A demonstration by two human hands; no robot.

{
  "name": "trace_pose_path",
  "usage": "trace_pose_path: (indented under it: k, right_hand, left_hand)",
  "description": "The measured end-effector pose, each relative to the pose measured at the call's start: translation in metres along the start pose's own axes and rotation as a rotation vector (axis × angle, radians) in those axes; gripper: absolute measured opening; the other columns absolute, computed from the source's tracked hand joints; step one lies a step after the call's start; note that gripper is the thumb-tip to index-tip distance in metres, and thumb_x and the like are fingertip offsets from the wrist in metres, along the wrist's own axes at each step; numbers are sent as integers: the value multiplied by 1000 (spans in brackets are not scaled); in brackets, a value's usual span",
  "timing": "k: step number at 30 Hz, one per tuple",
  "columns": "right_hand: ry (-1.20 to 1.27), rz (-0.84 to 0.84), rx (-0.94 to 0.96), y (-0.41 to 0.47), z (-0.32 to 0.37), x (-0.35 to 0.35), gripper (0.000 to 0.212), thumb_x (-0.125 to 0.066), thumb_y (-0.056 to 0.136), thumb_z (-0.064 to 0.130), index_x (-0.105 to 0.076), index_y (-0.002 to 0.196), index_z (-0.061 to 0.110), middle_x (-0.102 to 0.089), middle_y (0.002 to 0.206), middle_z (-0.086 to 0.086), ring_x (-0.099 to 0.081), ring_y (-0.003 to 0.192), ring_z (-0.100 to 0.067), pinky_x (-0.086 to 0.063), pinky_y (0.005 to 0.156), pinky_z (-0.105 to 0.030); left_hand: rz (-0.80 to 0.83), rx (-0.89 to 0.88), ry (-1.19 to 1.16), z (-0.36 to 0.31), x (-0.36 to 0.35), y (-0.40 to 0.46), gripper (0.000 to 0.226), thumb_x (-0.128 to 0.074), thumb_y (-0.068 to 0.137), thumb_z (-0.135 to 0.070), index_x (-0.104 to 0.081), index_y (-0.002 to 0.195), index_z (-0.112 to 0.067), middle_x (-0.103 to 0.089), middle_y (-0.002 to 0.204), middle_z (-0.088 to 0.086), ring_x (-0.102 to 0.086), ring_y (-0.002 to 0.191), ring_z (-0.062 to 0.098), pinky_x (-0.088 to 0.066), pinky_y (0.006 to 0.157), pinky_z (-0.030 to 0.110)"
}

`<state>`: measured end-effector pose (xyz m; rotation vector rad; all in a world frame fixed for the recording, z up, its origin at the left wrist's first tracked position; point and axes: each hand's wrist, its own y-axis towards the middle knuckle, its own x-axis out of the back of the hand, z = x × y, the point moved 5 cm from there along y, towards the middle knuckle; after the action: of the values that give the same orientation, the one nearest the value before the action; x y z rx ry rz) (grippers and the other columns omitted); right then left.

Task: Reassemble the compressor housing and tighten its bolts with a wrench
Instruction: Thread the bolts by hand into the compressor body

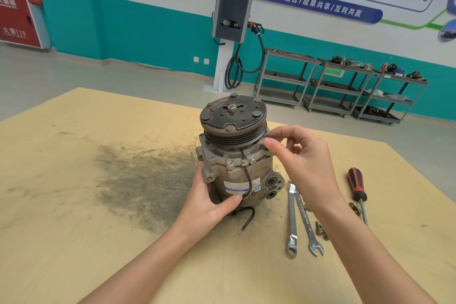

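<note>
1. Head view: the compressor stands upright mid-table, long axis vertical, pulley up.
2. The left hand grips its lower body from 7 o'clock.
3. The right hand, nearer the flange, has its fingertips pinched at 3 o'clock; whether they hold a bolt I cannot tell.
4. Wrenches lie at 4 o'clock with open table around them.

Two bare forearms, no sleeves, no gloves

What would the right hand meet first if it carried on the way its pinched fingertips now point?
The right hand points left, its fingertips pinched at the compressor, just under the grooved pulley. Going on, it would probably meet the housing's upper flange straight away; contact may already exist, since depth is unclear.
</note>
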<state>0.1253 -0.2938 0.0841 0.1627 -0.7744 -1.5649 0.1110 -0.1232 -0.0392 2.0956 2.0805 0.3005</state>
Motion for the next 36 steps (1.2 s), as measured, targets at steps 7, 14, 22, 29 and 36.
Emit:
trace_pose_path:
  k: [7, 14, 22, 29, 36]
  right_hand:
    - [-45, 85, -48, -2, -2, 2, 6, -71, 85, 24, -73, 89, 28, -55, 68, 19, -48, 71, -18, -44, 69, -26]
    - [-66, 58, -49, -1, 2, -2, 9, -74, 81, 28, -68, 85, 25, -54, 69, 14, -45, 65, -7, -45, 66, -28]
    - [-45, 62, -80, 2, 0, -3, 13, -76, 80, 24, -64, 80, 20, -51, 66, 9, -42, 61, -3, -40, 59, -22]
    - [-61, 150, -90, 1, 1, 0, 4, -68, 87, 28, -70, 89, 31, -48, 72, 11, -49, 72, -14, -47, 74, -34]
    - [-77, 36, -62, 0, 2, -5, 17, -76, 80, 26, -60, 82, 19, -49, 68, 8, -42, 61, -2, -39, 60, -21]
  left_hand:
    - [-5, 1, -7, -1, -1, 0, 76, -75, 74, -17, -37, 140, -17, -56, 136, -9, -51, 127, 0, -39, 107, 17]
    - [3, -5, -16, -2, -2, 1, 77, -75, 75, -17, -36, 141, -17, -56, 137, -10, -50, 129, 1, -39, 109, 19]
    - [1, -11, -19, -1, -2, 1, 79, -74, 75, -16, -34, 142, -13, -55, 139, -8, -50, 129, 1, -38, 107, 16]
    - [7, -6, -28, 3, -1, 1, 75, -74, 81, -5, -33, 143, -13, -55, 139, -7, -50, 129, 2, -39, 106, 16]
    - [1, -17, -21, 0, -2, 1, 79, -75, 77, -12, -33, 144, -14, -54, 140, -7, -50, 130, 3, -39, 108, 19]
